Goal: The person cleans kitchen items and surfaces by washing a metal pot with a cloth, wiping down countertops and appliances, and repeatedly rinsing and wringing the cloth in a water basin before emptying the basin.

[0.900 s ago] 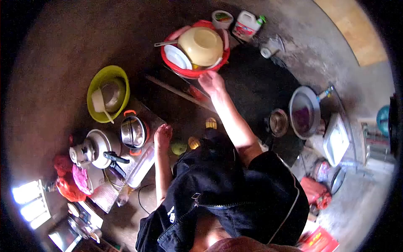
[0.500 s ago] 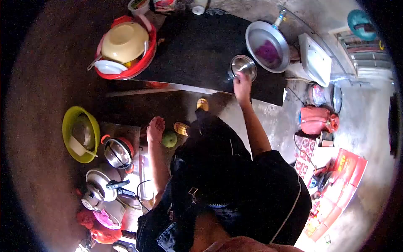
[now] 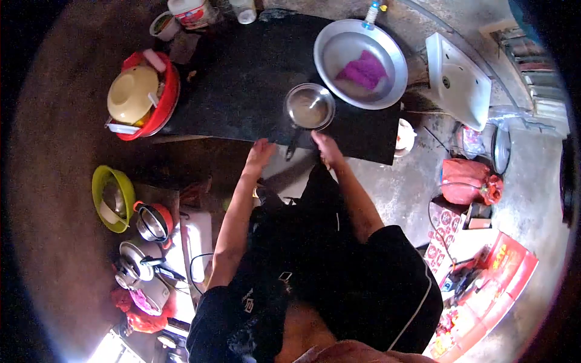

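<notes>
A round metal pan (image 3: 310,107) with a shiny rim rests at the near edge of the black tabletop (image 3: 242,78). Its dark handle (image 3: 292,146) points toward me over the edge. My right hand (image 3: 327,148) is just below the pan's rim, to the right of the handle, its fingers loosely stretched and seemingly apart from it. To the left of the handle, my left hand (image 3: 260,155) is at the table edge, fingers extended and holding nothing visible. Behind the pan, a wide metal basin (image 3: 393,78) contains water and a purple cloth (image 3: 365,71).
A red basin (image 3: 171,97) with a cream bowl (image 3: 131,95) is on the table's left end. A white sink (image 3: 466,91) stands at right. Lower left are a green basin (image 3: 124,181), a red-handled pot (image 3: 152,222) and a pressure cooker (image 3: 136,257).
My body and view have shifted toward the table's right part. The right hand has come off the pan's rim, and the left hand has swung forward to the table edge.
</notes>
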The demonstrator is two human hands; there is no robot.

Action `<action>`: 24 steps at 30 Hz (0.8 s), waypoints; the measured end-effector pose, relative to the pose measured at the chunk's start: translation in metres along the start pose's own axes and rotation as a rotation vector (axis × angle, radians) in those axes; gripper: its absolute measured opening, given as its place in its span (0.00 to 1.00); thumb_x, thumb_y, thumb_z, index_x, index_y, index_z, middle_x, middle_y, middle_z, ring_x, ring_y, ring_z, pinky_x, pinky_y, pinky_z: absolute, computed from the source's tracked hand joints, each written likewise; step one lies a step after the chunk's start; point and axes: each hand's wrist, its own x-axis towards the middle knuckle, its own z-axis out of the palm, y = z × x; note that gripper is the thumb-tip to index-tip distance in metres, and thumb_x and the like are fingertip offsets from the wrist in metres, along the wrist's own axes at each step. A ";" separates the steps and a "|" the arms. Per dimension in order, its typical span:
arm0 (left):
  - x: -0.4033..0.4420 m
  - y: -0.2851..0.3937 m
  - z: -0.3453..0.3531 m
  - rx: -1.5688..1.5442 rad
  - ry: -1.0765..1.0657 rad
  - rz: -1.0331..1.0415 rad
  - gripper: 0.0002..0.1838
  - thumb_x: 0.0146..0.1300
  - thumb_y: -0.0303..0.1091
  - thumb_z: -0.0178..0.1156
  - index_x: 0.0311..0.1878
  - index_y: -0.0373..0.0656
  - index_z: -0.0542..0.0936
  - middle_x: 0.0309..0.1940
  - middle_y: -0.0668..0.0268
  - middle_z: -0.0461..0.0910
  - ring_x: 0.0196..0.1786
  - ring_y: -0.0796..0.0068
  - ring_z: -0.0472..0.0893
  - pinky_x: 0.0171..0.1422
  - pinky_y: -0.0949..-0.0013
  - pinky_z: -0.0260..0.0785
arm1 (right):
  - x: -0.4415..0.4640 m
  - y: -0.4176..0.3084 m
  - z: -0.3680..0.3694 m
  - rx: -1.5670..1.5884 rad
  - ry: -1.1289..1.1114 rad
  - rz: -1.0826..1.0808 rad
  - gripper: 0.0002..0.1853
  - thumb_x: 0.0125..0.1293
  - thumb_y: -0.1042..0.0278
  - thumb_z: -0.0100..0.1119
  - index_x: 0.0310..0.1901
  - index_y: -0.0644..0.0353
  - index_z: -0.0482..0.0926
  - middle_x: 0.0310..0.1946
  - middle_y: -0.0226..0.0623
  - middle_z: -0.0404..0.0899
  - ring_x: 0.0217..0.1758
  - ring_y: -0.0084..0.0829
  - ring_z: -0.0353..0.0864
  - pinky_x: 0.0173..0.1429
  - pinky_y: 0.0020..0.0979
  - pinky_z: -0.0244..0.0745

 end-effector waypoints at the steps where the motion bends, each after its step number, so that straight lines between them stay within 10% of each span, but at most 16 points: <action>1: 0.025 -0.014 0.030 0.384 0.035 0.062 0.18 0.64 0.42 0.54 0.54 0.43 0.73 0.41 0.63 0.78 0.40 0.70 0.77 0.49 0.68 0.68 | -0.008 0.003 -0.004 0.174 -0.047 0.101 0.25 0.64 0.38 0.46 0.36 0.55 0.78 0.30 0.32 0.77 0.32 0.23 0.75 0.31 0.25 0.66; 6: 0.048 0.087 0.099 0.674 0.169 -0.299 0.49 0.41 0.67 0.64 0.59 0.39 0.64 0.53 0.47 0.72 0.54 0.49 0.74 0.55 0.55 0.68 | 0.002 0.007 -0.074 -0.190 -0.109 -0.144 0.23 0.63 0.44 0.51 0.38 0.60 0.78 0.28 0.40 0.80 0.30 0.30 0.80 0.37 0.33 0.74; 11: 0.026 0.138 0.146 0.936 0.426 -0.247 0.70 0.33 0.61 0.71 0.71 0.45 0.36 0.66 0.44 0.50 0.67 0.50 0.53 0.68 0.36 0.38 | 0.058 -0.044 -0.189 -0.110 0.364 -0.446 0.12 0.62 0.60 0.56 0.44 0.56 0.76 0.35 0.40 0.81 0.37 0.35 0.80 0.41 0.35 0.74; 14: 0.032 0.133 0.160 1.018 0.372 -0.295 0.63 0.41 0.55 0.70 0.72 0.55 0.36 0.67 0.42 0.45 0.66 0.46 0.54 0.63 0.40 0.50 | 0.137 -0.027 -0.228 -0.671 0.683 -0.510 0.25 0.60 0.57 0.60 0.57 0.54 0.68 0.53 0.47 0.71 0.57 0.43 0.70 0.54 0.43 0.70; 20: 0.041 0.090 0.150 0.872 0.403 -0.209 0.36 0.50 0.28 0.57 0.64 0.56 0.58 0.46 0.52 0.67 0.46 0.46 0.75 0.44 0.49 0.70 | 0.163 -0.071 -0.214 -0.893 0.317 -0.109 0.38 0.54 0.44 0.61 0.66 0.41 0.59 0.70 0.49 0.40 0.69 0.59 0.47 0.66 0.59 0.54; 24: 0.015 0.121 0.121 0.651 0.438 -0.149 0.24 0.51 0.25 0.52 0.54 0.54 0.68 0.44 0.52 0.73 0.45 0.45 0.76 0.43 0.48 0.69 | 0.215 -0.006 -0.216 -0.902 0.258 -0.375 0.24 0.56 0.56 0.60 0.56 0.48 0.71 0.64 0.47 0.57 0.63 0.56 0.60 0.58 0.52 0.67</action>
